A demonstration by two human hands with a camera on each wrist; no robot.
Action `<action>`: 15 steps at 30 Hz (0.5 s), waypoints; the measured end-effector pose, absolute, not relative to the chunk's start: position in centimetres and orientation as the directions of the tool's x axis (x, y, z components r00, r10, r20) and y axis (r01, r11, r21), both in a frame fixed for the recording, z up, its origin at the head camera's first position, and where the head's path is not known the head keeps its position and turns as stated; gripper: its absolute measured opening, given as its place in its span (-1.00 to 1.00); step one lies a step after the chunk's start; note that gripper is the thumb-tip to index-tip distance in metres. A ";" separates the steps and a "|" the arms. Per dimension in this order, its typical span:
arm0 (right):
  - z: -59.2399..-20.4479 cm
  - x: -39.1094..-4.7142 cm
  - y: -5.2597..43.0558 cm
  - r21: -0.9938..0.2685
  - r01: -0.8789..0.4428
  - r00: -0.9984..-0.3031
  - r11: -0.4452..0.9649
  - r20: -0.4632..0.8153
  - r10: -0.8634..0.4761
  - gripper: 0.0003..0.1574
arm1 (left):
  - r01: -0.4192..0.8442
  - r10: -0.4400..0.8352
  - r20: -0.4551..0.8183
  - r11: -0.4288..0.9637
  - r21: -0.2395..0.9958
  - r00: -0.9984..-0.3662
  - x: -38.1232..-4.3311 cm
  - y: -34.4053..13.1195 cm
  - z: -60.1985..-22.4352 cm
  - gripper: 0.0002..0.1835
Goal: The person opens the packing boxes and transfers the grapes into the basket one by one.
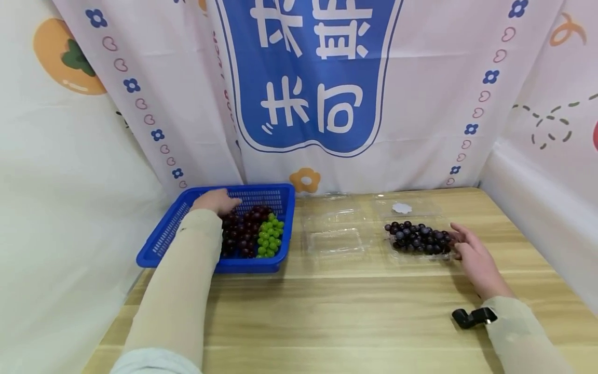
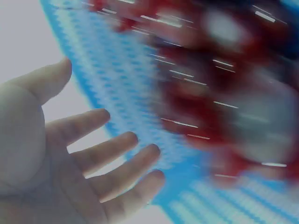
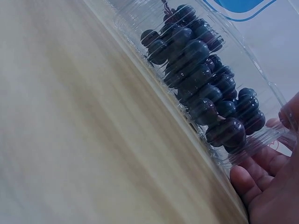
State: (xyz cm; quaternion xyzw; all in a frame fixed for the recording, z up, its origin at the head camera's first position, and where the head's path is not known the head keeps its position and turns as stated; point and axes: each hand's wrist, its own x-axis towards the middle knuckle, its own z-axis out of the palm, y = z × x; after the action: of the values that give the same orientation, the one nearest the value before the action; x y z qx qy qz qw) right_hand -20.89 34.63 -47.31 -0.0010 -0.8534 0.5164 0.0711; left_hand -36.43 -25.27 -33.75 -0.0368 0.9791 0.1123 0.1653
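In the head view my left hand [image 1: 214, 201] is over the left part of the blue basket [image 1: 287, 228]. The left wrist view shows its fingers spread with nothing between them, beside blurred dark red grapes [image 2: 187, 93]. Those red grapes lie in the basket next to a bunch of green grapes [image 1: 270, 236]. On the right, a bunch of black grapes [image 1: 418, 238] sits in a clear plastic container [image 3: 247, 42] with its lid folded back. My right hand [image 1: 477, 259] holds the container's right end, thumb near the rim and curled fingers low against the end wall.
Another clear plastic container [image 1: 336, 241] stands open on the wooden table [image 1: 327, 311], between the basket and the black grapes. A white label [image 1: 402, 208] is on the right container's lid. Printed cloth [image 1: 430, 104] hangs behind the table, with more at both sides.
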 end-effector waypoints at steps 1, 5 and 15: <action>-47.3 -20.9 34.6 -0.882 -0.074 -0.990 0.466 0.123 0.075 -0.30 | -0.091 -0.022 -0.301 0.972 0.218 -0.954 -36.4 -24.5 -33.0 -0.16; -47.1 -21.1 34.8 -0.886 -0.081 -0.989 0.457 0.130 0.076 -0.30 | 0.055 0.099 -0.167 0.967 0.248 -0.981 -36.5 -20.0 -29.8 -0.26; -47.5 -21.4 34.8 -0.895 -0.095 -0.986 0.436 0.145 0.081 -0.29 | 0.399 0.391 0.086 0.909 0.118 -0.917 -33.6 -7.3 -25.8 -0.44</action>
State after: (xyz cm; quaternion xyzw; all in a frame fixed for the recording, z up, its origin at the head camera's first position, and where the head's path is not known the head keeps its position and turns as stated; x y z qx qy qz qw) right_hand -21.36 34.78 -47.47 0.0041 -0.8432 0.5312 0.0831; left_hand -33.59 -7.28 -25.79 0.2020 0.9766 0.0670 -0.0304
